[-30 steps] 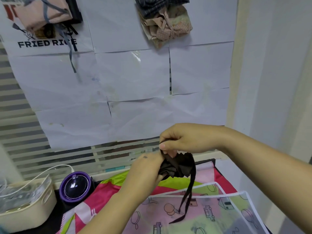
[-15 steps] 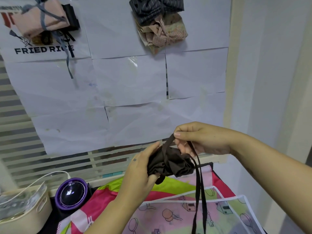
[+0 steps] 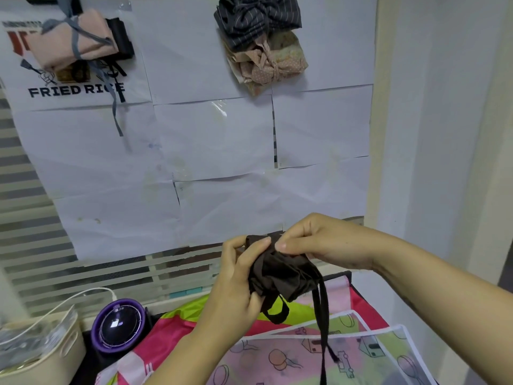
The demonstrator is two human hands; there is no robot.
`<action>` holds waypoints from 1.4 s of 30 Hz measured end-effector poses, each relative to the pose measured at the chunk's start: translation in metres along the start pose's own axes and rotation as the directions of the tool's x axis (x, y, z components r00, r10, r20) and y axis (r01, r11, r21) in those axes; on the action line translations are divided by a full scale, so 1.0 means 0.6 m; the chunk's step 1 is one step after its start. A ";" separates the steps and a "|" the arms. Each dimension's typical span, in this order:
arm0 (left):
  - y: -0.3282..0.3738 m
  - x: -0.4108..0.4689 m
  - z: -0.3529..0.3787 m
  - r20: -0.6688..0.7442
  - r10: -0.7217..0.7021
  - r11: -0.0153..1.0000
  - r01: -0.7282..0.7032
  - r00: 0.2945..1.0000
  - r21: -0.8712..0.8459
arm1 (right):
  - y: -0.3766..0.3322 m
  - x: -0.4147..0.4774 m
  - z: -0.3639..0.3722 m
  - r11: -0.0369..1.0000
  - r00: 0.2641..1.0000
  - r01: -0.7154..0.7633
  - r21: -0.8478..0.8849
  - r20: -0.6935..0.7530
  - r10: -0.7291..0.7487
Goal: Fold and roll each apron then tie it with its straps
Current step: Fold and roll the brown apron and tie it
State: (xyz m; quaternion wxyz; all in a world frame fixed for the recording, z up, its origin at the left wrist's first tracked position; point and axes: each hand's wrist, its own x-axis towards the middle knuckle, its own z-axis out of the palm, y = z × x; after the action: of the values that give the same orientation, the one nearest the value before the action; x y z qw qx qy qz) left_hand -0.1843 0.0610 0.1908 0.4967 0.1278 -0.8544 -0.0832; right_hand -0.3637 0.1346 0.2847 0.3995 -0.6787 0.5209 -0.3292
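A dark brown apron [image 3: 283, 276], rolled into a bundle, is held in the air in front of me. My left hand [image 3: 238, 284] grips the bundle's left side, thumb on top. My right hand [image 3: 319, 240] pinches the fabric or strap at the bundle's top. Two long brown straps [image 3: 322, 315] hang down from the bundle's right side; a short strap loop dangles below my left hand. Patterned aprons [image 3: 305, 354] lie spread on the table beneath.
Tied apron bundles hang on the papered wall: a pink one [image 3: 75, 45] top left, a striped dark one [image 3: 258, 20] over a beige one [image 3: 272, 62] top centre. A purple round device [image 3: 118, 326] and a cream basket [image 3: 41, 354] sit at lower left.
My right hand has come down from holding the strap up and now pinches at the top of the bundle. The bundle has risen slightly and the straps hang lower.
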 end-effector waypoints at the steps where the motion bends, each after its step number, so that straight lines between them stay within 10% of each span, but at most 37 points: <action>1: -0.003 0.001 0.000 -0.003 0.013 1.000 -0.013 1.000 0.009 | -0.004 0.001 0.001 1.000 1.000 0.008 -0.001 -0.007 -0.008; 12: -0.001 0.009 -0.004 0.039 0.004 0.997 -0.007 0.999 0.071 | -0.023 0.028 0.035 0.896 0.930 -0.070 -0.439 -0.353 -0.100; 21: 0.016 0.029 -0.017 -0.141 -0.392 0.880 0.326 0.909 -0.345 | 0.034 0.025 -0.016 0.990 0.984 -0.129 -0.056 -0.128 0.121; 28: 0.008 0.035 -0.022 -0.097 -0.525 0.819 0.470 0.846 -0.330 | 0.017 0.017 0.009 0.984 0.825 0.177 -0.013 -0.543 -0.156; 31: 0.007 0.038 -0.022 -0.105 -0.546 0.814 0.496 0.831 -0.303 | 0.013 0.007 0.032 0.987 0.929 0.087 -0.132 -0.346 -0.128; 42: 0.029 0.056 -0.026 0.072 -0.648 0.605 0.571 0.758 -0.555 | -0.002 0.017 -0.023 0.895 0.860 -0.101 -0.435 -0.491 -0.142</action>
State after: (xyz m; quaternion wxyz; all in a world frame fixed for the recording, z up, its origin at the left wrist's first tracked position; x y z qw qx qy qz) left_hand -0.1887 0.0672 0.2309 0.5100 0.2700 -0.6620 -0.4783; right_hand -0.3725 0.1221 0.2926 0.0770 -0.6457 0.6619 -0.3729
